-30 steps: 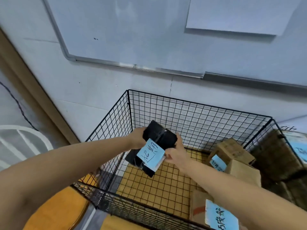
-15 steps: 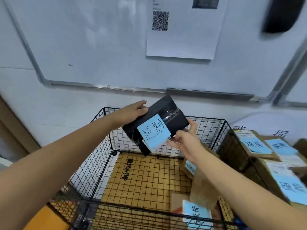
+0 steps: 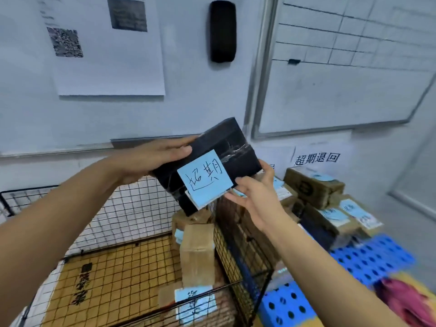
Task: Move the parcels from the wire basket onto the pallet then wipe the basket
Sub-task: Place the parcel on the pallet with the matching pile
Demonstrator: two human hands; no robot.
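Black parcel (image 3: pixel 213 147) aslant, long axis lower-left to upper-right, label (image 3: pixel 204 179) camera-ward, in grip of left hand (image 3: pixel 153 159) and right hand (image 3: pixel 257 197)

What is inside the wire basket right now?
Brown cardboard boxes stand against its right side, and a flat box with a blue label lies near the front, on a yellow board. The held black parcel covers the rearmost box's top; the count is unclear.

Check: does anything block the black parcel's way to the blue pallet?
Only the wire basket's right wall lies between, and the black parcel appears held above its rim. Stacked parcels cover the blue pallet's far part.
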